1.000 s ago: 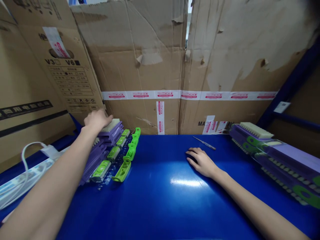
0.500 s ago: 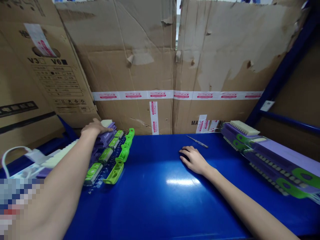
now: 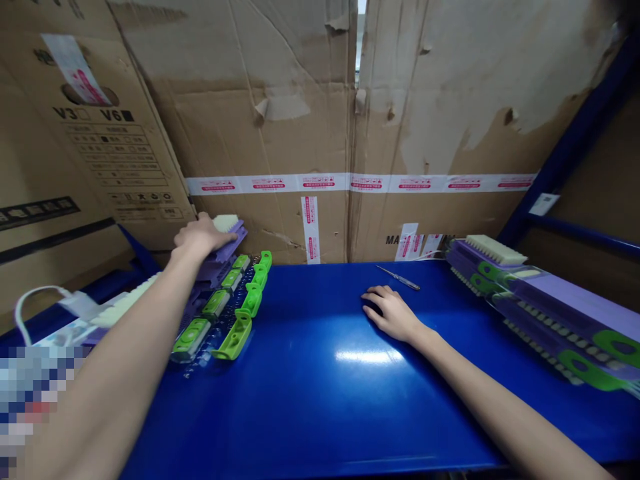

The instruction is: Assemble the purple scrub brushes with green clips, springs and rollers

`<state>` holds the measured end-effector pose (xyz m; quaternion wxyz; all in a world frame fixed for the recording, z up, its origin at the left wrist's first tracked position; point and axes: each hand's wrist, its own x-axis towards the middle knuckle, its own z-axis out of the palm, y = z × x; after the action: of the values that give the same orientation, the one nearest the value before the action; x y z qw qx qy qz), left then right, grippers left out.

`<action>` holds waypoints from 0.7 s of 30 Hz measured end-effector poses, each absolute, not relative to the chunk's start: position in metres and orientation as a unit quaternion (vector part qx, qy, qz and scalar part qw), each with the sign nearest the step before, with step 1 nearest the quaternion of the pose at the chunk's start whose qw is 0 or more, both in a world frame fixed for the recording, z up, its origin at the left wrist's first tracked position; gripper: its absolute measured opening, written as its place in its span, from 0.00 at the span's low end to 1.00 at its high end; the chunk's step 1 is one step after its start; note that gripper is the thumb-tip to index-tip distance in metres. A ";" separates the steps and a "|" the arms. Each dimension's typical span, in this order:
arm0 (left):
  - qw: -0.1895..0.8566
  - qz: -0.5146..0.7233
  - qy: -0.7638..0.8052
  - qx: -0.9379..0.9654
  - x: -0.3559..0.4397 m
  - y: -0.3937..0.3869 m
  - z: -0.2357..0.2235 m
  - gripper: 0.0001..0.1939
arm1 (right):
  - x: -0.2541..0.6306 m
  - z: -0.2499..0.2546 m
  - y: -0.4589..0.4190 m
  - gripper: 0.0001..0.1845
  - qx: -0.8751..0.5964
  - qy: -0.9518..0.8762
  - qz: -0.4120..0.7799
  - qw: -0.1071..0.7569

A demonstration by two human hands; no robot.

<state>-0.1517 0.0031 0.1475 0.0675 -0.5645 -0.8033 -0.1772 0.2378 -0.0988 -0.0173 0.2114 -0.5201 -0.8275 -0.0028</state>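
Note:
At the far left of the blue table, my left hand (image 3: 199, 235) is closed around the end of a purple bristled strip (image 3: 232, 244) with cream bristles on top. The far end of that strip sits raised and tilted above the other purple pieces; my forearm hides much of the stack. My right hand (image 3: 393, 313) lies on the tabletop, fingers spread and holding nothing. Just beyond it is a thin screwdriver (image 3: 399, 277) with a clear handle. Green-topped clear blocks (image 3: 216, 304) stand in a row beside the purple pieces, with green end caps (image 3: 235, 336) to their right.
Purple bristled units with green ends (image 3: 555, 300) are stacked on the right of the blue table (image 3: 300, 400). Cardboard sheets (image 3: 270, 140) wall off the back and left. A white plug with a cable (image 3: 80, 305) lies at left. A blue metal post (image 3: 580, 133) slants up at right.
My left hand has risen slightly, lifting the end of the purple bristled strip. My right hand stays resting on the table. The camera view has tilted a little.

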 end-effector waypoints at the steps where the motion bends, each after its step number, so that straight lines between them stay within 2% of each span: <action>1: 0.058 -0.164 -0.814 -0.555 -0.144 0.000 0.148 0.43 | 0.238 -0.017 -0.099 0.18 -0.521 -0.827 -0.001 0.210; 6: 0.050 -0.162 -0.769 -0.616 -0.094 -0.014 0.133 0.43 | 0.237 -0.016 -0.099 0.18 -0.526 -0.826 0.003 0.205; 12: -0.003 -0.144 -0.697 -0.702 -0.040 -0.019 0.088 0.38 | 0.238 -0.017 -0.098 0.18 -0.524 -0.826 0.003 0.208; 15: -0.026 -0.136 -0.659 -0.739 -0.023 -0.018 0.064 0.39 | 0.238 -0.017 -0.098 0.18 -0.522 -0.826 0.005 0.211; 18: -0.025 -0.140 -0.573 -0.807 -0.014 -0.018 0.043 0.39 | 0.238 -0.017 -0.098 0.18 -0.522 -0.827 0.007 0.211; 21: 0.019 -0.178 -0.485 -0.856 -0.009 -0.019 0.027 0.33 | 0.238 -0.017 -0.098 0.18 -0.522 -0.826 0.003 0.212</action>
<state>-0.0086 -0.0193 0.0268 0.0188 -0.8563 -0.4845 -0.1779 0.2379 -0.0978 -0.0168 0.2122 -0.5218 -0.8262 0.0028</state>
